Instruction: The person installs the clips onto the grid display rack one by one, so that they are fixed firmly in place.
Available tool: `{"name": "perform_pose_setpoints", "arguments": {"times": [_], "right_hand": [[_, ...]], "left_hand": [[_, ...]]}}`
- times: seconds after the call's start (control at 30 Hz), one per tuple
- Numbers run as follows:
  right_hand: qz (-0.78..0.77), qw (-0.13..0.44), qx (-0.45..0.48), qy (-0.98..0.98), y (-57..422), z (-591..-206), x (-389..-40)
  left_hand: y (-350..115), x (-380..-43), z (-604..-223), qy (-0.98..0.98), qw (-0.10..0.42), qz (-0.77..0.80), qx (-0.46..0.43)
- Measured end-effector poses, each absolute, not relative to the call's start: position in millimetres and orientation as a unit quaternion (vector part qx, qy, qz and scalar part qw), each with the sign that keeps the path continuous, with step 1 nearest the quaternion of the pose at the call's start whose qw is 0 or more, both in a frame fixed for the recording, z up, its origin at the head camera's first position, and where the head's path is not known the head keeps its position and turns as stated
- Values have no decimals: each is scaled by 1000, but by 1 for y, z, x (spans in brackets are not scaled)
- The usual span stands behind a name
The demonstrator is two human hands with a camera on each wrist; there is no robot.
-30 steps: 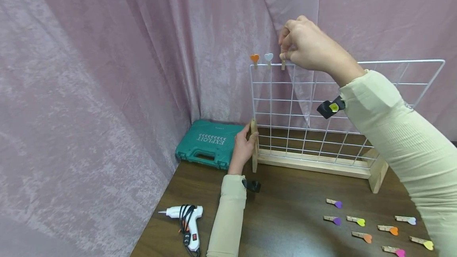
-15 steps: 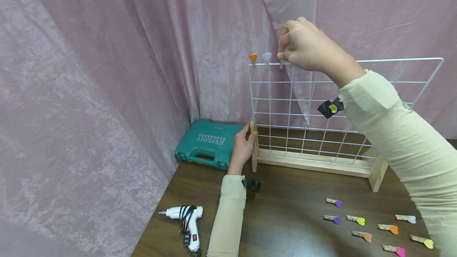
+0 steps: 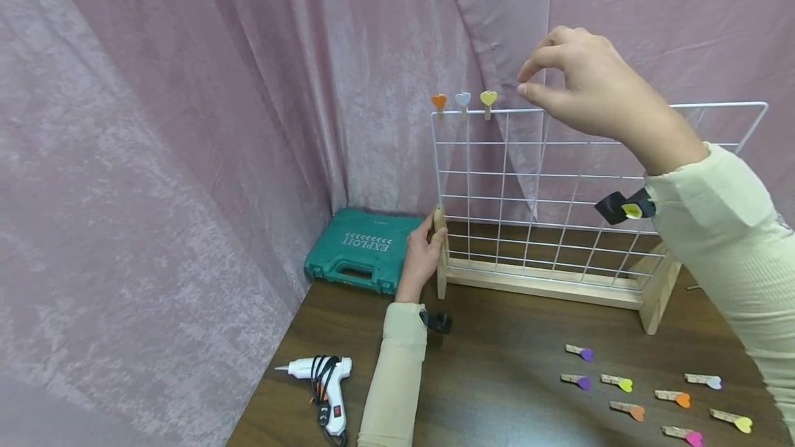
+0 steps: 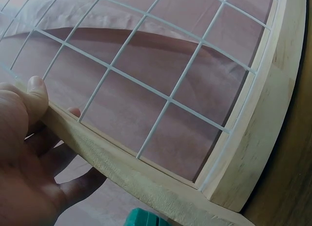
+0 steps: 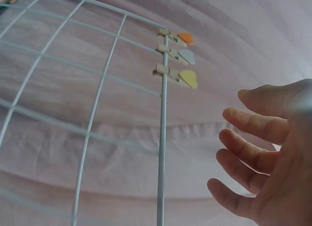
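Yellow heart clip (image 3: 488,98), wooden, one: is gripping the top wire (image 5: 163,118) of a white wire grid (image 4: 169,98), its heart standing above the wire. White heart clip (image 3: 463,100) and orange heart clip (image 3: 439,101), one each: are sitting beside it in a row, the orange nearest the grid's corner. Right hand (image 3: 590,85): is hovering near the yellow heart clip, clear of it and of the wire, its fingers (image 5: 248,150) spreading and slightly bending, thumb standing apart. Left hand (image 3: 422,254): is holding the end post (image 3: 442,274) of the wooden stand, its fingers and thumb pinching the wood from opposite sides. Base bar (image 3: 540,283), pale wood: is running between that end post and the far post (image 3: 657,295). Loose heart clips (image 3: 673,399), eight, two purple, two orange, one each yellow-green, white, yellow and pink: are lying on the dark worktop (image 3: 497,378). Green case (image 3: 360,254), lettered: is lying beside the left hand. White glue gun (image 3: 335,399): is lying near the left sleeve (image 3: 395,378), black cord wrapping it. Pink curtain (image 3: 186,157): is hanging behind.
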State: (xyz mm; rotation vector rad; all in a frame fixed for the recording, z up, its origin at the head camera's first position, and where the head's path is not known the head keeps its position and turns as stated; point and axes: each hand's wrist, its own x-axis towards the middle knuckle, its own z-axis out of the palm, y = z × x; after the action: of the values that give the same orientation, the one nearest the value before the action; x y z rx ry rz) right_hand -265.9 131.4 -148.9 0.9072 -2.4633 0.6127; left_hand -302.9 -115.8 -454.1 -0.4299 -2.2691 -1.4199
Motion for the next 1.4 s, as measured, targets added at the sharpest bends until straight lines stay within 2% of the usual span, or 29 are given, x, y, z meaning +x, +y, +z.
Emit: {"name": "perform_pose_setpoints", "arguments": {"times": [0.4,0.63,1.03,1.4], "right_hand": [[234,325,342,-850,174,-181,-231],[227,345,342,-844,199,-208,-209],[242,315,272,-876,246,-262,-198],[236,277,256,-896,290,-324,-182]], "left_hand": [[-122,-306,-455,-810,219,-519,-166],[-126,-308,-455,-805,227,-522,-170],[-126,-302,-447,-798,233,-527,-174],[-125,-306,-449,-801,223,-530,-166]]}}
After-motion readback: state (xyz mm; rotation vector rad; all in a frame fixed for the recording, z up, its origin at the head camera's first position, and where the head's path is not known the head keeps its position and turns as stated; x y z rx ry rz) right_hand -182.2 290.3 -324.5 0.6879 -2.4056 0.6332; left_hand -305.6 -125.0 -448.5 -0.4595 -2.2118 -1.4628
